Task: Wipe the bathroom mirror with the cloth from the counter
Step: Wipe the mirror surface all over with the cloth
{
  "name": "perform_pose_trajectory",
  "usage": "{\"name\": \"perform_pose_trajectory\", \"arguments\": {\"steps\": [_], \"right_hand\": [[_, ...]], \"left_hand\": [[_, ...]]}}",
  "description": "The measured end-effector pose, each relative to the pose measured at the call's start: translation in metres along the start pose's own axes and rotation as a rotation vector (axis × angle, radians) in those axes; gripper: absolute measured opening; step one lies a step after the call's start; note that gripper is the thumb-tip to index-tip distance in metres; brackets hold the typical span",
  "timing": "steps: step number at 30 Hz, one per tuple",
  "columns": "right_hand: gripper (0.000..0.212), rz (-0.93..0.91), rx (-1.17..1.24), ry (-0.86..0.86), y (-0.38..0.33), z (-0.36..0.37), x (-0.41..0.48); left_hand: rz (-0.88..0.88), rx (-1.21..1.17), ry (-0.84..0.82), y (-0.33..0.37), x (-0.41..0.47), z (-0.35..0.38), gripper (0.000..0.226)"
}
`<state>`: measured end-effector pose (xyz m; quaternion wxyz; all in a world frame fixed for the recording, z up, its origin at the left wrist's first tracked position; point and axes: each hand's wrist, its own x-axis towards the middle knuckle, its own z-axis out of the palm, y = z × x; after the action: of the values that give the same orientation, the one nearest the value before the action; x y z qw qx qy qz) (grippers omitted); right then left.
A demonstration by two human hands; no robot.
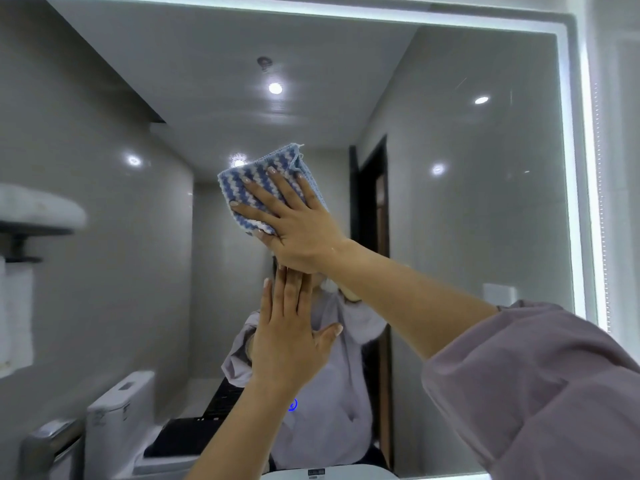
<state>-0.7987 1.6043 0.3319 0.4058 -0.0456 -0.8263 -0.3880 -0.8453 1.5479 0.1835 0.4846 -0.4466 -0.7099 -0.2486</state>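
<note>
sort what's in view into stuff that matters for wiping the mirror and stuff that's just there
For the job: mirror; striped cloth, pressed flat to it by the right hand; left hand, flat against it lower down.

Just there, seen as reflections: toilet; towel shelf; ceiling lights; wall switch plate.

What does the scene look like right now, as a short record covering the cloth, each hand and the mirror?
cloth: blue-and-white striped, spread flat on the glass
right hand: fingers spread straight, pressing the cloth on the mirror
left hand: flat, fingers straight, holds nothing, just below the right hand
mirror: lit strip along top and right edges
wiping spot: upper middle of the glass
</note>
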Motion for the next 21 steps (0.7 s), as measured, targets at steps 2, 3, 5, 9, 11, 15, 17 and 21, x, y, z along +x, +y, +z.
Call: {"name": "perform_pose_trajectory", "arguments": {"steps": [2,3,5,9,11,15,17,21], "right_hand": [[0.052,-0.009,-0.033,-0.003,0.003,-0.002,0.001],[0.052,-0.018,-0.052,-0.004,0.006,-0.003,0.002],[0.052,-0.027,-0.073,-0.009,0.017,-0.008,0.007],[0.052,0.111,-0.022,0.028,0.061,-0.018,0.014],[0.053,0.220,0.003,0.043,0.089,-0.022,0.010],[0.056,0.428,0.051,0.035,0.146,-0.029,-0.013],[0.053,0.537,0.071,0.026,0.170,-0.031,-0.031],[0.052,0.740,0.115,0.004,0.204,-0.031,-0.073]], "left_hand": [[0.001,0.006,-0.003,0.000,0.000,0.000,0.093],[0.001,0.006,-0.003,-0.001,0.000,-0.001,0.092],[0.001,0.010,-0.011,-0.001,-0.001,-0.001,0.091],[0.003,0.018,-0.028,-0.001,-0.001,-0.001,0.090],[0.005,0.016,-0.028,-0.001,-0.001,-0.001,0.090],[0.004,0.021,-0.030,-0.001,-0.002,-0.001,0.090],[0.008,0.021,-0.027,-0.001,-0.002,-0.001,0.090],[0.015,0.029,-0.022,0.000,-0.002,-0.001,0.089]]}}
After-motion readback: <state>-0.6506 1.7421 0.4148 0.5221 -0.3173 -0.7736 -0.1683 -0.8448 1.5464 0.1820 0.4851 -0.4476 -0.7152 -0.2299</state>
